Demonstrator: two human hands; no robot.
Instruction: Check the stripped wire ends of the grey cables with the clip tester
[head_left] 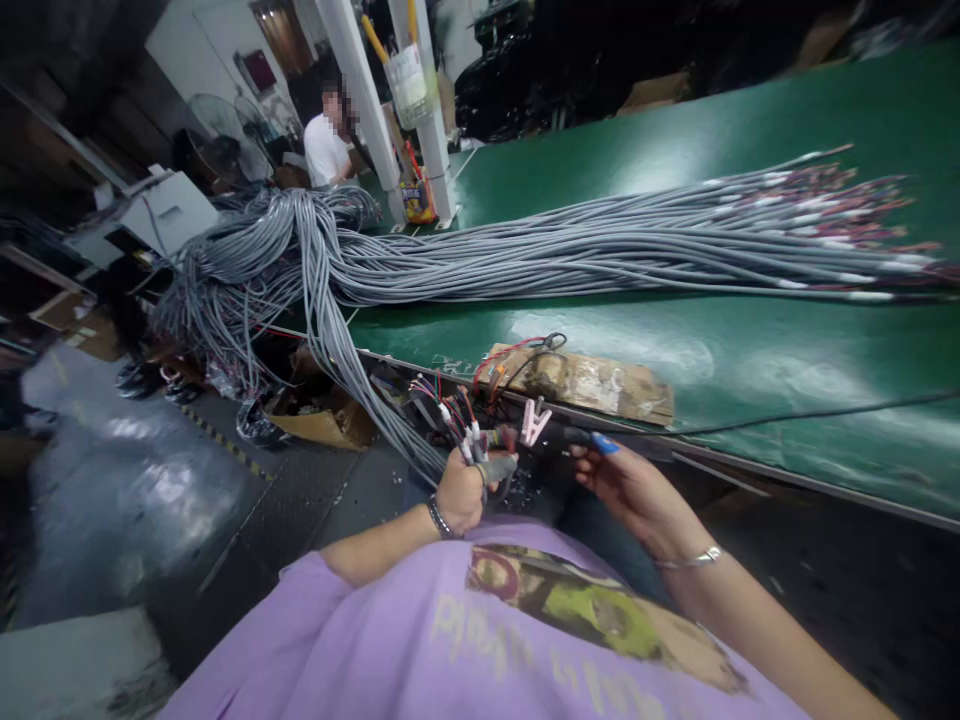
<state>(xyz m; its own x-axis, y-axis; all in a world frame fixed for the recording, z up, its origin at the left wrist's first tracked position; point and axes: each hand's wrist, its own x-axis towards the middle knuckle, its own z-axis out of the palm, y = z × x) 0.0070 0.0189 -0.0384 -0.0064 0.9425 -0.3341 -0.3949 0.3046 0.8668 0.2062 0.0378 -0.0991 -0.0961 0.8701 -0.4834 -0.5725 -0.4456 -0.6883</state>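
Left hand (460,492): fingers closed round grey cable ends (474,446) just off the worktop (795,370) edge, coloured wires upward, apparently keeping them bunched and exposed. Right hand (630,495): fingers curled, pinching a dark handle (574,437).

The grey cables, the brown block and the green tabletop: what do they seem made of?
Grey cables: probably plastic sheathing, soft sheen, bending smoothly.
Brown block: likely wood, mostly dull, by its worn, blotched face.
Green tabletop: smooth, glossy, reflecting light; perhaps plastic or paint, I cannot tell which.
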